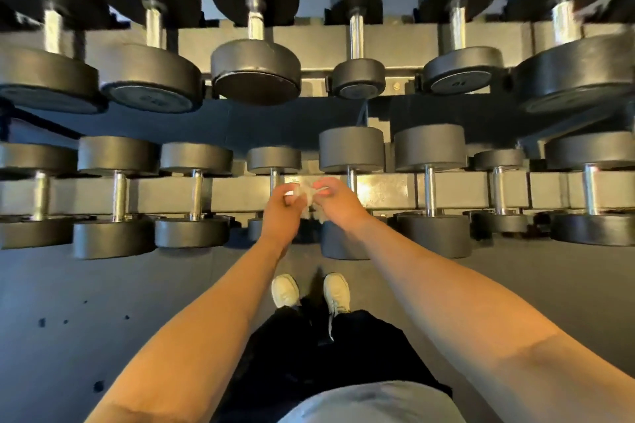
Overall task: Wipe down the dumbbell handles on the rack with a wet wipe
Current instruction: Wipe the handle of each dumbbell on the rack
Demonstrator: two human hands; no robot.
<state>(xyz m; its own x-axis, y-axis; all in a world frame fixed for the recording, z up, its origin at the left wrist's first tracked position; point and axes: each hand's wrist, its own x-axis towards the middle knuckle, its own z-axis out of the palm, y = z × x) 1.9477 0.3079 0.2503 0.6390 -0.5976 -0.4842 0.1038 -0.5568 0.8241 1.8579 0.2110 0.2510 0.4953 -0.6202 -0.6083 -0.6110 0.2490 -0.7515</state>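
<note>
Facing the rack (pixel 165 194) lower tier, the left grip (pixel 280 204) pinches one end of a crumpled white wet wipe (pixel 307 194). The right grip (pixel 338 199) pinches the other end. The wipe is held before the rail, between two chrome dumbbell handles (pixel 351 178). Contact with either handle cannot be determined.

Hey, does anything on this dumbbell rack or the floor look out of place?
Nothing on the rack looks askew; the dumbbells sit in their slots. The only oddity is a few dark specks on the floor at the left.
</note>
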